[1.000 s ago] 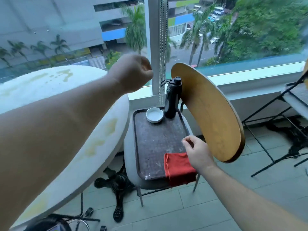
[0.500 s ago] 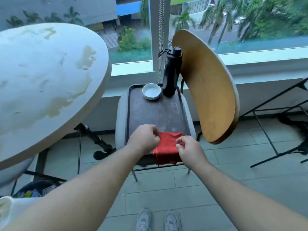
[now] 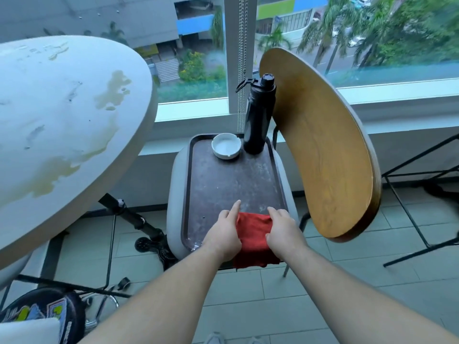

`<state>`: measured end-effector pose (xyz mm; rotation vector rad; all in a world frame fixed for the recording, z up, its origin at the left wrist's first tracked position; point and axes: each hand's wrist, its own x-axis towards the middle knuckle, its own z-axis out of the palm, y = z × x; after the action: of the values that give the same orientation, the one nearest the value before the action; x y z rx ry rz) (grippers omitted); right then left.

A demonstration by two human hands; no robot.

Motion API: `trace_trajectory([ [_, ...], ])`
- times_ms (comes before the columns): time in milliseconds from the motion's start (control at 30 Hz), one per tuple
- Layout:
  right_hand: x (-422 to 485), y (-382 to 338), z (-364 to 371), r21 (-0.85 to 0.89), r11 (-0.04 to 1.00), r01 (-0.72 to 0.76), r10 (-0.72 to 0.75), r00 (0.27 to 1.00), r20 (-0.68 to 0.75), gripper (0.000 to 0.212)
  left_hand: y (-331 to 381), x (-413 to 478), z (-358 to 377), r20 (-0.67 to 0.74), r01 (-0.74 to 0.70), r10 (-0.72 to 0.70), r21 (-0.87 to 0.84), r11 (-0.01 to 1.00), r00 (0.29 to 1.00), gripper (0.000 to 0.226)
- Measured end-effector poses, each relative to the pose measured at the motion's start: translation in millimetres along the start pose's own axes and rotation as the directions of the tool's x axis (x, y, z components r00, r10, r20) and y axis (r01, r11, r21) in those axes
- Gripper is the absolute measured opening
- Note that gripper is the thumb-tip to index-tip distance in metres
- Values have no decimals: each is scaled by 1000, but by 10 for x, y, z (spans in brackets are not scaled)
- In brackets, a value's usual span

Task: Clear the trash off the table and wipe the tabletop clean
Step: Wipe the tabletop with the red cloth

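The white round table (image 3: 62, 120) fills the left side, and its top carries yellowish stains and smears. A red cloth (image 3: 250, 234) lies on the near end of a brown tray (image 3: 231, 184) and hangs over its front edge. My left hand (image 3: 224, 232) grips the cloth's left side with the index finger stretched forward. My right hand (image 3: 283, 232) grips the cloth's right side, fingers curled over its edge. The tray rests on a chair seat.
A white ashtray (image 3: 226, 146) and a black bottle (image 3: 258, 115) stand at the tray's far end. The chair's wooden back (image 3: 320, 145) rises to the right. A black metal frame (image 3: 409, 214) stands farther right, and a stool (image 3: 42, 311) at the bottom left.
My left hand dropped from up by the window to the cloth's left side. My right hand closed in on the cloth's right side. The cloth is bunched narrower between them.
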<state>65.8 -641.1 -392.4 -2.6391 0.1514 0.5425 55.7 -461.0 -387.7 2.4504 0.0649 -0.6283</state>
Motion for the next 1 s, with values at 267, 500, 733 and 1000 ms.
trace_trajectory([
  [267, -145, -43, -77, 124, 992, 30, -19, 996, -90, 11, -84, 2, 119, -56, 98, -115, -246, 964, 992, 12],
  [500, -575, -279, -385, 320, 931, 177, -116, 973, -201, 18, -75, -399, -98, -241, -27, -112, -506, 862, 964, 13],
  [733, -1171, -953, -928, 399, 783, 477, -433, 879, -201, 24, -38, -1419, -796, -400, -255, 4, -577, 776, 916, 43],
  [1000, -1990, -1879, -1144, 475, 572, 669, -663, 718, -213, 39, -331, -2801, -1563, -707, -414, -59, -477, 775, 704, 14],
])
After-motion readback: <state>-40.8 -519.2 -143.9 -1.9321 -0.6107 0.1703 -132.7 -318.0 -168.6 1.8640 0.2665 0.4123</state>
